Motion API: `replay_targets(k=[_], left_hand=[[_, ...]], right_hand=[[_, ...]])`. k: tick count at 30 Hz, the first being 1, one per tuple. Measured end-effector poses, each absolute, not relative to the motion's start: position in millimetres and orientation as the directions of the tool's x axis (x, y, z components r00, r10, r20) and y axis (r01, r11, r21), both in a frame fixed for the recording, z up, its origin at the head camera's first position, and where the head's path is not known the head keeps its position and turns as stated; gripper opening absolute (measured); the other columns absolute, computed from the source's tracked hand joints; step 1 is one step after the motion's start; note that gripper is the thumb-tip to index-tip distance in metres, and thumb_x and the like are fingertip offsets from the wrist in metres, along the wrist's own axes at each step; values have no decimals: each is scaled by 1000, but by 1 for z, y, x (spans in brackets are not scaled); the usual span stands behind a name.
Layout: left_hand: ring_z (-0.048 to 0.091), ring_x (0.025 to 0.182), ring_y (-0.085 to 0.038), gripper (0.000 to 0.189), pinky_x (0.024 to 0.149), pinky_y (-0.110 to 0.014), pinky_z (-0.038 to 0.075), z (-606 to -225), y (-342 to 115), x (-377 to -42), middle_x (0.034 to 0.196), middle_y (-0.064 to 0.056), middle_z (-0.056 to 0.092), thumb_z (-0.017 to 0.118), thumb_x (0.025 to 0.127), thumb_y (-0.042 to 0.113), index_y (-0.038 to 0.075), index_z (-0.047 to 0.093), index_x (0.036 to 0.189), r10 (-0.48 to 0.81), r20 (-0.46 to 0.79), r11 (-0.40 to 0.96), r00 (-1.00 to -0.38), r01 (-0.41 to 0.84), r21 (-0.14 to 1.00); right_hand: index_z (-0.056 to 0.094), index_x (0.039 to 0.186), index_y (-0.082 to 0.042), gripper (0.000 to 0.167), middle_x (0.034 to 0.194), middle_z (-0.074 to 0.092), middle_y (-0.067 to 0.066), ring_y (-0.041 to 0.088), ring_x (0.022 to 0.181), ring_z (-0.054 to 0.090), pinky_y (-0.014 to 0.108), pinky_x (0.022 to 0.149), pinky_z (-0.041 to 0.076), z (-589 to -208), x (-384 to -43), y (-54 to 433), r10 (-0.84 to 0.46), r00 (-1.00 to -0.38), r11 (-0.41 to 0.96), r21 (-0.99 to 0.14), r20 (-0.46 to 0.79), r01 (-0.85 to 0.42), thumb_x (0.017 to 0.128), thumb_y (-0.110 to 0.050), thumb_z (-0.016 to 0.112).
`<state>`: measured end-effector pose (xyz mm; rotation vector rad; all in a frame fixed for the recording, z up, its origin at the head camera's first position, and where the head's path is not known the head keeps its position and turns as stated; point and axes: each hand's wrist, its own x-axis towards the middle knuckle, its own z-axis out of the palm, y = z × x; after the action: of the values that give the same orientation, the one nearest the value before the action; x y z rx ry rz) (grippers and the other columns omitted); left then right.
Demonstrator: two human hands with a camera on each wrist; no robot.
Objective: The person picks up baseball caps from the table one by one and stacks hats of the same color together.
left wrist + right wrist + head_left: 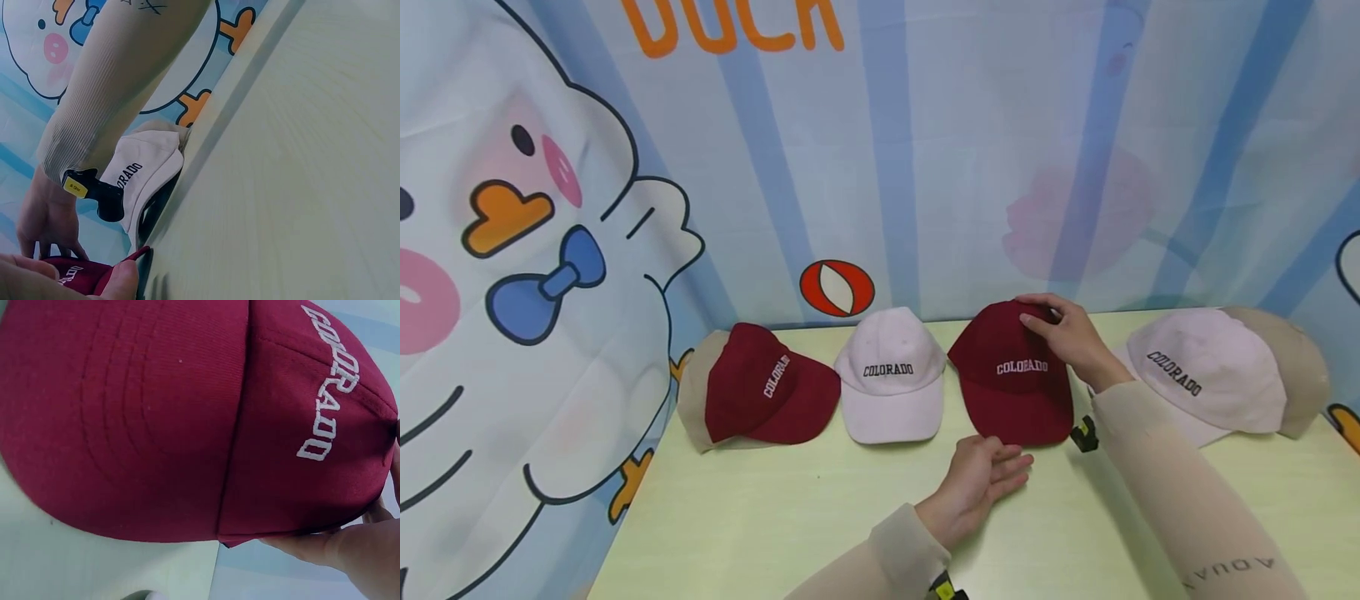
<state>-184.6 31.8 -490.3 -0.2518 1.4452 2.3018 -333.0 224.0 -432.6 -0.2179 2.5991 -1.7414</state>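
Observation:
A dark red baseball cap [1011,367] with white COLORADO lettering sits at the back of the table, its brim toward me. My right hand [1071,337] holds its crown at the upper right, thumb on the front panel and fingers over the back. In the right wrist view, part of that hand [362,550] lies along the crown's edge. My left hand [981,483] is just in front of the brim, palm turned up and fingers loosely extended. The left wrist view shows its thumb [122,281] close to the red cap, with the right hand [50,219] beyond.
Left of the held cap stands a white COLORADO cap [891,383]. Farther left, another red cap [760,392] overlaps a beige cap [692,400]. At right, a white cap [1210,367] overlaps a beige one [1303,375]. A printed cloth backdrop [970,167] rises behind the table [760,517].

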Motion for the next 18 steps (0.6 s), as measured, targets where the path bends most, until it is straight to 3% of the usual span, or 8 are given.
replay_targets(k=[5,9,13,18], left_hand=[[66,123,-43,36,103,-52,55,-489,31,-185,132,-33,59,44,95,2,-5,34,129,242,-353,-378,-904,-423,823],[67,123,-42,37,102,-51,55,-488,31,-186,131,-32,59,44,96,3,-5,36,130,236,-356,-375,-904,-422,825],[68,121,-41,45,101,-49,56,-489,31,-187,130,-31,60,45,97,4,-9,33,137,224,-354,-363,-908,-415,834],[69,118,-40,74,99,-46,58,-489,29,-185,134,-31,59,48,96,5,-13,8,156,200,-351,-337,-915,-401,852]], right_hand=[[54,149,-14,48,145,53,16,1,99,61,15,82,51,-435,-333,221,-91,-991,365,-923,95,-122,105,-32,61],[54,150,-15,48,146,52,16,11,108,61,18,87,50,-437,-334,220,-81,-993,370,-923,82,-106,106,-34,60],[51,151,-14,49,151,49,17,29,125,57,33,102,47,-439,-336,218,-75,-994,386,-917,78,-101,106,-33,59],[44,156,-11,53,159,42,20,39,140,47,52,116,37,-442,-339,218,-76,-992,413,-903,98,-121,108,-27,57]])
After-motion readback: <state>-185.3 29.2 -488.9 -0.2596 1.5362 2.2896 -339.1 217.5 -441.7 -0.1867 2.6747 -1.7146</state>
